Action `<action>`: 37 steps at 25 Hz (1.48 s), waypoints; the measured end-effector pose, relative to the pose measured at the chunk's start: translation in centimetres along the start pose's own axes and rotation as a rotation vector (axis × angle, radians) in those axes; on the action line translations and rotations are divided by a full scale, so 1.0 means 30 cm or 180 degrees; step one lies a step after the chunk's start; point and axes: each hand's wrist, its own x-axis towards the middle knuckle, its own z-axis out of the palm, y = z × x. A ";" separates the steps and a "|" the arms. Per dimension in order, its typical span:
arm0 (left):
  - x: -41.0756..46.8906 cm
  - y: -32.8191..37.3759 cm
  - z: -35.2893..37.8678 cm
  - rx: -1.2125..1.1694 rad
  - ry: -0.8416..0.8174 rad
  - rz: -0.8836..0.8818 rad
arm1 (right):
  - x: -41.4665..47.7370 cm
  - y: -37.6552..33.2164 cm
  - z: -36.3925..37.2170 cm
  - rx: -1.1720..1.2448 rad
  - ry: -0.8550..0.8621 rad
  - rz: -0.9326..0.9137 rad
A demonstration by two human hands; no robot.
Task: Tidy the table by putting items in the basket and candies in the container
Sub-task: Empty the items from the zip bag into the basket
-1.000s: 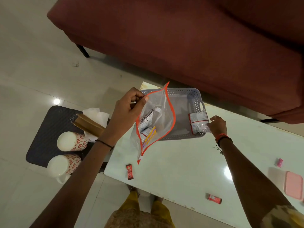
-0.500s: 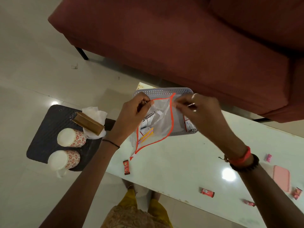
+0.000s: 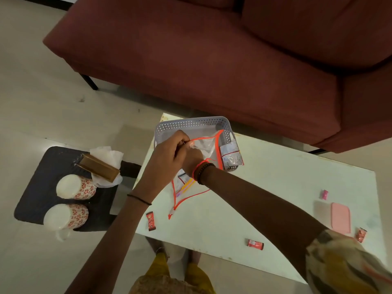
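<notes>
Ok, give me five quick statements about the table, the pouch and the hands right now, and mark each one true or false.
1. Both hands, the left hand and the right hand, are on the clear pouch with orange trim. True.
2. The grey basket sits on the floor. False: it stands on the white table, at the corner nearest the sofa.
3. A silver and red packet leans in the basket. True.
4. All candies are already put away. False: wrapped candies lie loose on the table.
5. The two floral mugs stand on the white table. False: they sit on a dark side stool.
</notes>
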 end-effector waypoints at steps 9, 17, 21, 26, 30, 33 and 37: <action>0.005 0.036 -0.006 -0.0173 -0.0002 0.0188 | 0.011 0.025 0.103 -0.0384 0.0070 0.0258; 0.031 -0.041 -0.043 -0.0191 0.0077 -0.0025 | -0.133 -0.019 -0.105 -0.0378 0.0926 -0.0523; 0.061 -0.095 -0.086 -0.0191 0.0052 -0.0237 | -0.262 -0.006 -0.249 -0.0318 0.0871 -0.0559; 0.085 -0.144 -0.128 -0.0048 0.0219 -0.0265 | -0.390 0.061 -0.432 0.0824 0.1031 -0.0368; 0.089 -0.162 -0.151 -0.0065 0.0311 -0.0492 | -0.480 0.190 -0.504 0.2123 0.1477 0.0008; 0.093 -0.168 -0.162 -0.0123 0.0380 -0.0596 | -0.461 0.302 -0.471 0.3268 0.1652 0.0357; 0.108 -0.178 -0.175 -0.0245 0.0349 -0.0685 | -0.285 0.467 -0.304 0.3739 0.2016 0.0993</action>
